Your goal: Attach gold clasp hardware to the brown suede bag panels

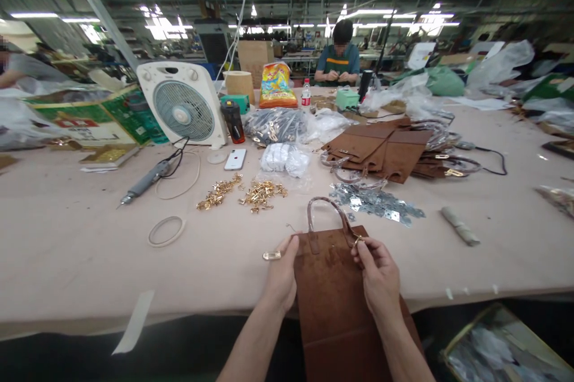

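A brown leather bag panel (329,286) with a plastic-wrapped handle (327,201) hangs over the table's near edge. My left hand (282,271) is closed on its upper left edge, thumb on the front. Beside the left fingers is a small gold metal plate (271,256); whether they hold it or it lies on the table I cannot tell. My right hand (379,271) pinches a small gold metal fitting (358,241) against the panel near the handle's right base. Beyond are gold fittings (262,195) and thin silver metal plates (379,201) in loose piles.
More brown leather panels (381,146) are stacked at the back right. A corded grey power tool (146,183), tape roll (166,231), phone (235,159) and box fan (183,104) are on the left. A rolled grey piece (460,226) lies right. A co-worker (338,59) sits across the table.
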`<state>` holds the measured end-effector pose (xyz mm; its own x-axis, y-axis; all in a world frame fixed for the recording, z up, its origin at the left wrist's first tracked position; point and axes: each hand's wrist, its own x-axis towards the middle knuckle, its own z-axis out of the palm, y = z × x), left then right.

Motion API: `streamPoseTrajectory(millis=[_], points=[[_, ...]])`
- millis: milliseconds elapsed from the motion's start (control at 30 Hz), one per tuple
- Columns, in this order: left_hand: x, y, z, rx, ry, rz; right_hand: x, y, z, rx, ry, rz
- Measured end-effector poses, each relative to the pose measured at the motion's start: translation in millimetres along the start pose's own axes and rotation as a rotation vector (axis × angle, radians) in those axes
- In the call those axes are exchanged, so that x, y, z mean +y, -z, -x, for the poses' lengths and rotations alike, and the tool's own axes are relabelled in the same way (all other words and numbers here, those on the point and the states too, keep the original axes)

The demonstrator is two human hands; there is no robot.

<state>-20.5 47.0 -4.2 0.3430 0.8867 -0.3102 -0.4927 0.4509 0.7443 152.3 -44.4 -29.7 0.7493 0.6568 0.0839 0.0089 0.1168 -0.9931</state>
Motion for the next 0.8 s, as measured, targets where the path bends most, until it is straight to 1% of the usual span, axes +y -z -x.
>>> streamPoseTrajectory(millis=[100,200,300,400,467,600,800], points=[[-5,-11.0,-16,-0.023,-0.056,0.004,-9,-7,2,-0.024,0.064,0.076],[-10,-20.2,-30,-0.072,-0.084,0.013,-15,-17,4,-0.125,0.102,0.118],[-12,-22.9,-35,-0.084,-0.112,0.012,-17,-31,6,-0.231,0.093,0.123],[-13,-20.9,-35,-0.093,-0.126,0.008,-17,-43,7,-0.274,0.098,0.171],[-14,-19.5,-35,-0.097,-0.123,0.011,-18,-49,8,-0.268,0.131,0.218],[-16,-19.2,-35,-0.106,-0.116,0.015,-19,-54,10,-0.215,0.211,0.304],[-16,-19.3,-34,-0.090,-0.162,-0.062,-13,-60,14,-0.156,0.179,0.315]])
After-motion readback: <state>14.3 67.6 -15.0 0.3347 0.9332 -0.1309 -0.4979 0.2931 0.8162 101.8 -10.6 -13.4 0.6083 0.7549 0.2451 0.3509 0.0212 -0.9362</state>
